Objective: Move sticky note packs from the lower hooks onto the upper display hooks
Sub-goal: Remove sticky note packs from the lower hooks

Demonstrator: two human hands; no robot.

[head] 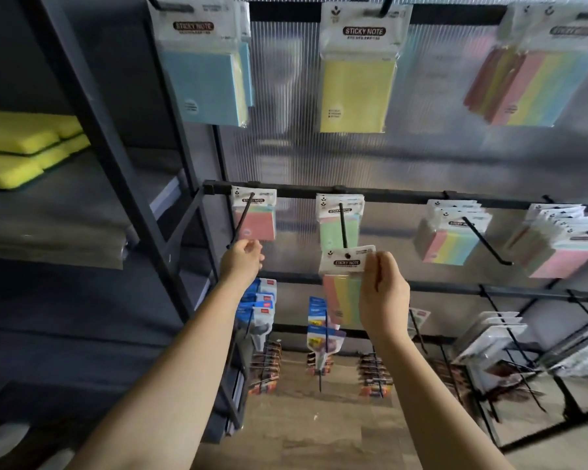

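Hanging at the tip of the middle hook (343, 225) on the second rail (404, 197) — one sticky note pack (345, 283) with pink, yellow and green stripes, its white header card punched hole sitting right at the hook's end. Right hand (382, 293): fingers curled round the pack's right edge and header, pinching it; the pack lies at 9 o'clock of that hand. Left hand (241, 261): at 9 o'clock of the held pack, well apart from it, fingers curled at the free end of the leftmost hook (243, 220); whether they actually grip that hook cannot be told. Behind it on that hook, against the rail, a pink-fronted pack (257, 220). Further back on the middle hook, a green-fronted pack group (340, 220). At 3 o'clock along the same rail, a rainbow-striped pack group (450, 235) and a fanned bundle of pink-fronted packs (564, 242). Upper row, at 12 o'clock: blue pack (206, 72), yellow pack (358, 79), large rainbow pack (540, 76), all blurred by the wide angle. Lower row, at 6 o'clock: blue-carded items (258, 303) on hooks. Side shelf at 9 o'clock — yellow sponges (21, 147) stacked flat.
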